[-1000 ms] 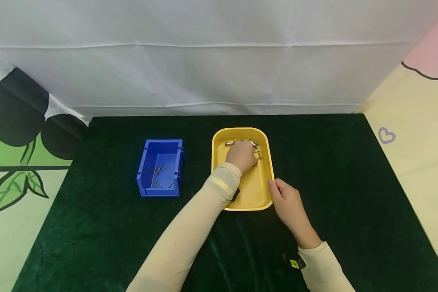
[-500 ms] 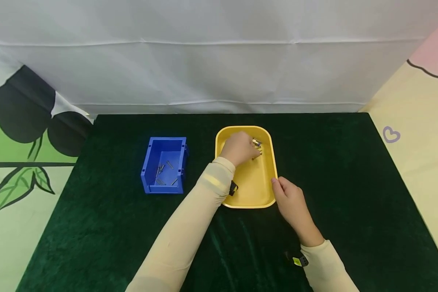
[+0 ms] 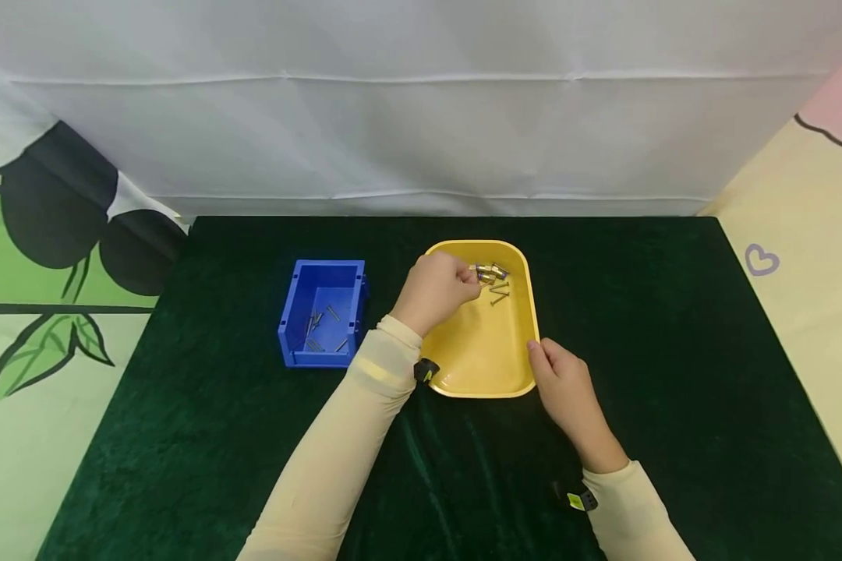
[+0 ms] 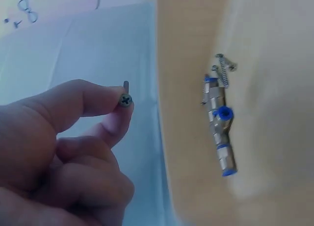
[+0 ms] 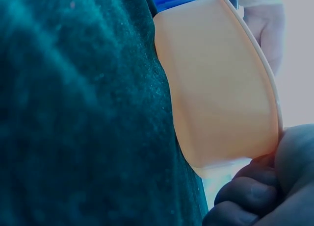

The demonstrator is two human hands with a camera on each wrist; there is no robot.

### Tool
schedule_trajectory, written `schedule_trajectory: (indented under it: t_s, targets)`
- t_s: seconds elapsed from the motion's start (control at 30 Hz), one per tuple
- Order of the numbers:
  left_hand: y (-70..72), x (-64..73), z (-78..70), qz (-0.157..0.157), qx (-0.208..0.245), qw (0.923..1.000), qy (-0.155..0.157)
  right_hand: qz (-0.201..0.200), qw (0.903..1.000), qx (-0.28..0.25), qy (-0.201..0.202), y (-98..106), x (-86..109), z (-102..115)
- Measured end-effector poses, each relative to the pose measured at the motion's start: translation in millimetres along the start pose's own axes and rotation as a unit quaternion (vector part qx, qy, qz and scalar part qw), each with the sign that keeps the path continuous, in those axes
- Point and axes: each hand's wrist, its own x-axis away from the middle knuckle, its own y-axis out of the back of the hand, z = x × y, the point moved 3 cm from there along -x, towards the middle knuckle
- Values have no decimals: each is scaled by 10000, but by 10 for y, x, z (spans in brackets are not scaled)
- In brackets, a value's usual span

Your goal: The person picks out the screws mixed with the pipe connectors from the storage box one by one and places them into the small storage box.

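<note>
Between thumb and forefinger, my left hand (image 3: 438, 290) pinches a screw (image 4: 126, 99) with a cross-slot head, clearly seen in the left wrist view. In the head view that hand is over the left part of the yellow tray (image 3: 480, 358). Metal pipe fittings with blue ends (image 4: 219, 123) lie at the tray's far end, beside several loose screws (image 3: 500, 294). My right hand (image 3: 564, 389) grips the tray's near right rim, thumb on top and fingers curled below, as the right wrist view shows.
Left of the tray stands a blue bin (image 3: 323, 358) with several screws (image 3: 313, 321) inside. Both containers rest on a dark green cloth (image 3: 182, 436). A white curtain (image 3: 421, 148) hangs behind the table.
My left hand has drawn back from the tray's far end toward the left, a screw in its fingers, uncovering the fittings and screws. The right hand keeps its hold on the rim.
</note>
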Motion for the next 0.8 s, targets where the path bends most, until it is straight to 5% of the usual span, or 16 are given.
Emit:
schedule_trajectory:
  t_s: [0.3, 0.8]
  targets:
    - [299, 188, 161, -557, 215, 9980, 196, -15, 10000, 51, 1, 14, 12, 8]
    - [647, 485, 599, -1005, 843, 9875, 876, 10, 10000, -95, -26, -3, 17, -17]
